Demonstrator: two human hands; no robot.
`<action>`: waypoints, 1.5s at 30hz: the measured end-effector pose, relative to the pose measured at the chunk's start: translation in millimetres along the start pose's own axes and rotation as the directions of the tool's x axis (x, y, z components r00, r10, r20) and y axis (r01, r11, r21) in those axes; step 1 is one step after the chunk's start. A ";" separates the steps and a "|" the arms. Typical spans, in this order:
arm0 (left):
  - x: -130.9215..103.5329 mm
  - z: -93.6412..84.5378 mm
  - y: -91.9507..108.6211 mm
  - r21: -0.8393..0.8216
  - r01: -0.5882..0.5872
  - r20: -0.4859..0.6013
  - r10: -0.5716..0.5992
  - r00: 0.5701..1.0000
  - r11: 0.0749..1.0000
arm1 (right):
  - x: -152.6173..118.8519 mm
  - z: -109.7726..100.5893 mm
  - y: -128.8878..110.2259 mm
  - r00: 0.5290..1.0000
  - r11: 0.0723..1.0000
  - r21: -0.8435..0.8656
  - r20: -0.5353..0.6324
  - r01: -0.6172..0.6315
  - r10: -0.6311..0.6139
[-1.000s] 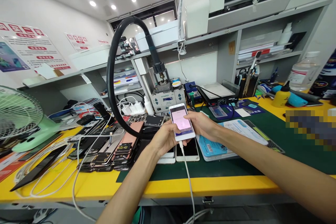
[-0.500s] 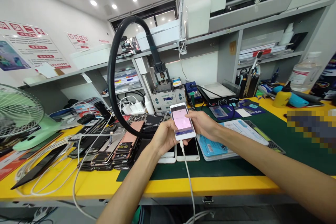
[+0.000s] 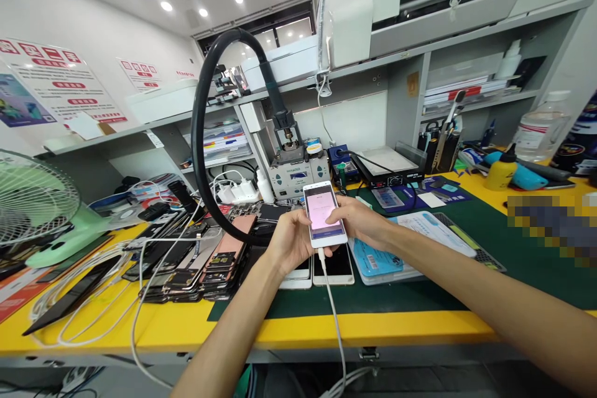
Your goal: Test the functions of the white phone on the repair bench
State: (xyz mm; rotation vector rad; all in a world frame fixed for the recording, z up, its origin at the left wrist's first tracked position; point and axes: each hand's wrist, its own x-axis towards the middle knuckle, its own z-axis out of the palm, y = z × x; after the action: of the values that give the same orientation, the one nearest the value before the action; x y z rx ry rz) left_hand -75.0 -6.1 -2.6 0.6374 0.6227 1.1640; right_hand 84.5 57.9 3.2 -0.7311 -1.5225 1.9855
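A white smartphone (image 3: pixel 325 214) with a lit pink screen is held upright, tilted back, between both hands above the green mat. My left hand (image 3: pixel 290 237) is closed around its left edge, thumb at the side of the screen. My right hand (image 3: pixel 358 219) grips the right edge, its thumb lying over the screen; most of its fingers are hidden behind the phone. Plugged into the phone's bottom is a white charging cable (image 3: pixel 330 298), which hangs down past the table edge. Beneath the hands lie another white phone (image 3: pixel 334 268) and a blue-and-white packet (image 3: pixel 379 259).
Stacked phone parts (image 3: pixel 228 255) and loose white cables crowd the left, beside a green fan (image 3: pixel 37 205). A black hose (image 3: pixel 198 137) arches from the hot-air station (image 3: pixel 301 177) behind. A yellow bottle (image 3: pixel 501 169) stands at right on the green mat's (image 3: pixel 489 230) far side.
My right thumb has moved down over the phone's screen, from near its upper right to about the middle. Both hands still hold the phone in nearly the same place.
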 end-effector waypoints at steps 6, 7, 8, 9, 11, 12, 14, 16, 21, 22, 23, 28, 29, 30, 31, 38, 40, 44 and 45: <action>-0.2 0.7 -0.4 0.020 -0.012 0.030 0.011 0.999 1.000 | 2.5 -0.8 2.1 0.999 1.000 0.025 -0.038 0.005 -0.004; -0.4 1.1 -0.3 0.022 -0.012 0.028 0.011 1.000 1.000 | 2.4 -0.5 1.9 0.999 1.000 0.018 -0.043 -0.001 0.002; -0.6 1.5 -0.1 0.021 -0.010 0.027 0.009 1.000 1.000 | 2.0 -0.1 1.3 0.999 1.000 0.012 -0.043 -0.007 0.008; -0.8 1.5 0.0 0.019 -0.007 0.025 0.007 1.000 1.000 | 1.3 0.5 0.5 0.999 1.000 0.015 -0.039 -0.011 0.012; -1.0 0.8 0.3 0.015 0.000 0.022 -0.001 1.000 1.000 | -0.7 1.9 -1.7 1.000 0.999 0.039 -0.022 -0.017 0.017; -1.0 0.1 0.3 0.011 0.002 0.024 -0.002 1.000 1.000 | -1.6 2.5 -2.7 1.000 0.998 0.054 -0.012 -0.021 0.022; -0.6 -1.4 0.3 -0.002 0.003 0.029 -0.003 1.000 1.000 | -2.7 3.2 -3.9 1.000 0.997 0.067 -0.006 -0.030 0.030; -0.2 -2.3 0.2 -0.018 0.009 0.031 -0.009 0.999 1.000 | -2.2 3.0 -3.4 0.999 0.997 0.067 -0.015 -0.034 0.036; -0.2 -0.5 -0.4 0.011 0.022 0.011 -0.022 1.000 1.000 | 1.9 0.1 1.9 0.998 0.995 0.088 -0.044 -0.035 0.039; -0.3 0.0 -0.7 0.031 0.015 -0.002 -0.015 1.000 0.999 | 2.5 -0.3 2.7 0.998 0.995 0.093 -0.047 -0.034 0.038; -0.5 0.3 -1.2 0.054 0.009 -0.019 -0.008 1.000 0.998 | 2.9 -0.4 3.2 0.998 0.995 0.095 -0.046 -0.033 0.038; -0.6 -0.1 -4.8 0.171 -0.021 -0.085 0.036 0.996 0.985 | 1.0 3.1 -0.2 0.998 0.996 0.080 -0.048 -0.031 0.035; -0.5 -0.2 -5.3 0.187 -0.031 -0.086 0.047 0.995 0.982 | 0.1 4.3 -1.6 0.998 0.996 0.079 -0.054 -0.033 0.037; -0.4 -0.2 -5.5 0.199 -0.040 -0.084 0.058 0.995 0.979 | -0.9 5.5 -2.9 0.997 0.996 0.078 -0.059 -0.038 0.042; -0.3 -0.2 -5.6 0.208 -0.047 -0.083 0.065 0.994 0.977 | -1.8 6.5 -4.1 0.997 0.996 0.076 -0.062 -0.042 0.047; 1.8 -0.2 -4.8 0.175 -0.027 -0.074 0.040 0.996 0.984 | -0.2 4.9 -2.6 0.997 0.996 0.085 -0.061 -0.039 0.044; 2.3 -0.8 -5.2 0.158 -0.017 -0.083 0.030 0.996 0.987 | 1.0 3.4 -1.5 0.998 0.996 0.086 -0.054 -0.040 0.045; 1.9 -1.7 -6.2 0.151 -0.029 -0.079 0.041 0.996 0.988 | 0.0 2.9 -2.4 0.998 0.997 0.068 -0.041 -0.045 0.048; 1.5 -1.6 -6.4 0.157 -0.033 -0.076 0.045 0.996 0.987 | -0.7 3.2 -2.9 0.998 0.997 0.066 -0.042 -0.044 0.046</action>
State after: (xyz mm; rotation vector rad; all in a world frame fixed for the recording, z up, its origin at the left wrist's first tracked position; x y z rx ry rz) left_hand -71.8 -6.1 -8.5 0.7414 0.7766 1.1895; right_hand 83.0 55.9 6.8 -0.7826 -1.4217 2.0291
